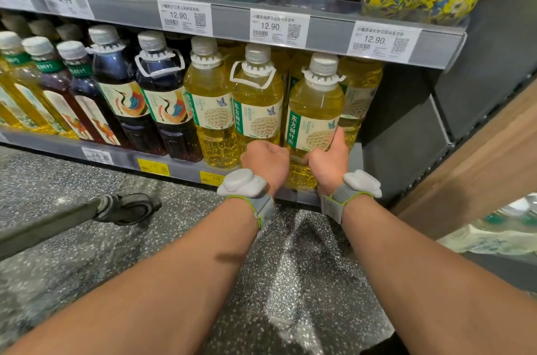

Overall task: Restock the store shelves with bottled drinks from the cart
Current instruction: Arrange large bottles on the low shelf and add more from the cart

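Note:
A large yellow tea bottle (315,110) with a white cap and a green-and-cream label stands at the front right of the lower shelf (180,170). My left hand (266,161) grips its lower left side and my right hand (331,157) grips its lower right side, thumb up along the label. Two matching yellow bottles (257,99) stand just to its left, and more stand behind it. Both wrists wear grey bands.
Dark tea bottles (162,99) and slimmer bottles (49,93) fill the shelf's left part. The upper shelf (232,20) carries price tags and more drinks. A cart wheel (128,208) rests on the speckled floor at left. Wrapped bottles (502,226) lie at right by a wooden panel.

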A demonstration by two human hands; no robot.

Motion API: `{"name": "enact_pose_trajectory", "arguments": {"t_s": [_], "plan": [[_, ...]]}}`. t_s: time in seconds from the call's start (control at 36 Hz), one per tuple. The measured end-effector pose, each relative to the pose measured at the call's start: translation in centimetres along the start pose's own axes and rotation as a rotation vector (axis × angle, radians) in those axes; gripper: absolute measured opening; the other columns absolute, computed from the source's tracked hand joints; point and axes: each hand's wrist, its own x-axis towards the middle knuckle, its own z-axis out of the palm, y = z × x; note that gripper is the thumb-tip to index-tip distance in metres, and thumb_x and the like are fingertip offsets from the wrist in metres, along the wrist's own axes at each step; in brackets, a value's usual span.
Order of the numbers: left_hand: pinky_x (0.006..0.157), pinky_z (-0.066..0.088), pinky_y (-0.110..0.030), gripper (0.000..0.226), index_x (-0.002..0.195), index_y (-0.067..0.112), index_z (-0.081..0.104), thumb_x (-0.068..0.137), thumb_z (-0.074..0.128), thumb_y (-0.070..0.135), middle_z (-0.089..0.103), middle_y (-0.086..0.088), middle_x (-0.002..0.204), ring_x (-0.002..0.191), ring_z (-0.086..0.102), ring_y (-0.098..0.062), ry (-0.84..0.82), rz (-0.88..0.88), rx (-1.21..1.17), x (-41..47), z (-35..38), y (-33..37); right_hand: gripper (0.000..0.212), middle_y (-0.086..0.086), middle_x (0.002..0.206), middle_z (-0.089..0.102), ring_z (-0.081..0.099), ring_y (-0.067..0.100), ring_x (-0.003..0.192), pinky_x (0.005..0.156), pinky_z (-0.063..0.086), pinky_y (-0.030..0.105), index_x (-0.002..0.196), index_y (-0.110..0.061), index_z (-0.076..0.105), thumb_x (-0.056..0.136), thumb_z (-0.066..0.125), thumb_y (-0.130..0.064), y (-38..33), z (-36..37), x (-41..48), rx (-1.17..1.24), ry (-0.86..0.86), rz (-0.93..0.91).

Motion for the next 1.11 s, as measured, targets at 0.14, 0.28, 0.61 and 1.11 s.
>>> {"name": "enact_pose_trajectory", "arguments": {"t_s": [0.14, 0.28, 0.61, 1.11], "plan": [[0.096, 0.044, -0.039, 0.061, 0.134, 0.002, 0.044, 0.090, 0.071, 0.034, 0.060, -0.017, 0.129, 0.119, 0.058, -0.037, 0.024, -0.239, -0.016, 1.7, -0.9, -0.8, 0.080, -0.005, 0.127, 0.062, 0.054, 0.014, 0.111, 0.104, 0.049, 0.042, 0.139, -0.026, 0.050, 0.068, 0.066, 0.007, 0.6, 0.4, 0.0, 0.052, 0.007, 0.025], [0.099, 0.048, -0.051, 0.063, 0.134, 0.014, 0.037, 0.088, 0.075, 0.029, 0.055, -0.021, 0.130, 0.110, 0.059, -0.041, 0.101, -0.189, -0.143, 2.4, -1.1, -0.8, 0.085, -0.008, 0.127, 0.062, 0.052, 0.011, 0.111, 0.102, 0.045, 0.034, 0.143, -0.023, 0.048, 0.067, 0.071, 0.008, 0.8, 0.9, 0.2, 0.078, 0.003, 0.046], [0.094, 0.044, -0.034, 0.064, 0.147, 0.024, 0.041, 0.092, 0.072, 0.026, 0.063, -0.004, 0.135, 0.119, 0.060, -0.032, 0.166, -0.063, -0.163, 2.8, -1.2, -1.2, 0.081, -0.008, 0.129, 0.064, 0.055, 0.019, 0.122, 0.107, 0.046, 0.045, 0.140, -0.025, 0.048, 0.072, 0.071, 0.012, 1.3, 0.7, 0.8, 0.123, -0.079, 0.053], [0.105, 0.045, -0.043, 0.071, 0.147, 0.019, 0.040, 0.088, 0.078, 0.027, 0.061, -0.009, 0.137, 0.124, 0.057, -0.034, 0.177, -0.076, -0.177, 3.1, -0.8, -1.1, 0.085, -0.006, 0.125, 0.066, 0.061, 0.016, 0.115, 0.105, 0.048, 0.044, 0.136, -0.016, 0.048, 0.065, 0.093, -0.015, 1.3, -0.4, 1.5, -0.008, -0.180, -0.060]]}}
